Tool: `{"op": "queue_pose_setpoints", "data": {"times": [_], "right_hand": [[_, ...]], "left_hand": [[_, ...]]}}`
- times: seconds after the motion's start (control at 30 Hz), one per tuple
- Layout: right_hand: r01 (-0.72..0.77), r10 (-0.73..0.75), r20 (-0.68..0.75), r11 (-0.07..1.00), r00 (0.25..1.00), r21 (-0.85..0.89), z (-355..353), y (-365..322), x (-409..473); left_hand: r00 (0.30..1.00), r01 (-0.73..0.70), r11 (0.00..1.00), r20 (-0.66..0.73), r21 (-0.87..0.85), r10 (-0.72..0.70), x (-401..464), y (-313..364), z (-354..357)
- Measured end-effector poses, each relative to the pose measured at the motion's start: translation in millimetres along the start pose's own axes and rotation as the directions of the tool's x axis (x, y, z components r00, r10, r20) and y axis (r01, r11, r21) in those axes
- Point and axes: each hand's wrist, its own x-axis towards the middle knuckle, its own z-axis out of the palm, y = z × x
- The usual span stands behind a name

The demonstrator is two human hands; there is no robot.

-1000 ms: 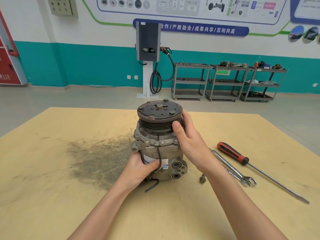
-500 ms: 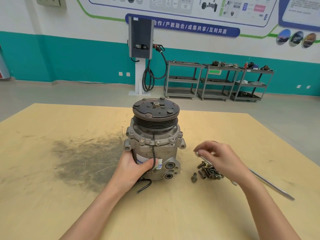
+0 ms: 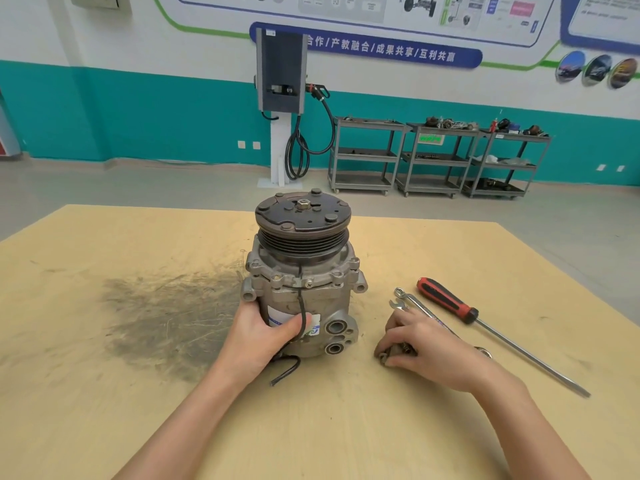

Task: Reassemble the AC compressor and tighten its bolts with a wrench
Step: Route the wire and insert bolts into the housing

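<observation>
The left hand [image 3: 258, 336] wraps the lower body of the AC compressor [image 3: 301, 285], thumb across its label, steadying it. The right hand [image 3: 420, 344] rests on the bench [image 3: 104, 393] just right of the compressor, fingers curled over a small cluster of bolts [image 3: 393, 351], gripping them. Half a second ago that hand hovered above the bolts with fingertips pinched; now it has dropped onto them and hides most of the pile. The compressor stands upright near the bench's middle, long axis vertical, clutch plate up and ports facing the person. A wrench [image 3: 415, 306] lies partly under the right hand, beside a red-handled screwdriver [image 3: 485, 323]. A dark grease smear [image 3: 162, 313] marks the yellow bench. Behind stand metal carts [image 3: 436, 157] and a teal-banded wall.
</observation>
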Motion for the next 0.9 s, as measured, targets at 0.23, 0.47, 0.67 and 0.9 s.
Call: {"op": "queue_pose_setpoints", "data": {"times": [0.23,0.47,0.67,0.9], "right_hand": [[0.134,0.152,-0.468,0.842,0.871,0.523,-14,-17,0],[0.341,0.298,-0.416,0.273,0.859,0.9,-47,-42,23],[-0.105,0.388,-0.389,0.808,0.836,0.58,-27,-9,37],[-0.346,0.408,-0.274,0.905,0.871,0.247,-17,25,45]], "left_hand": [[0.998,0.037,0.999,-0.046,-0.036,-0.039,-7,0,-1],[0.996,0.057,0.996,-0.068,-0.073,-0.062,-12,2,-3],[0.995,0.051,0.998,-0.082,-0.043,-0.055,-13,-2,-6],[0.993,0.078,0.995,-0.083,-0.064,-0.083,-15,-9,-8]]}}
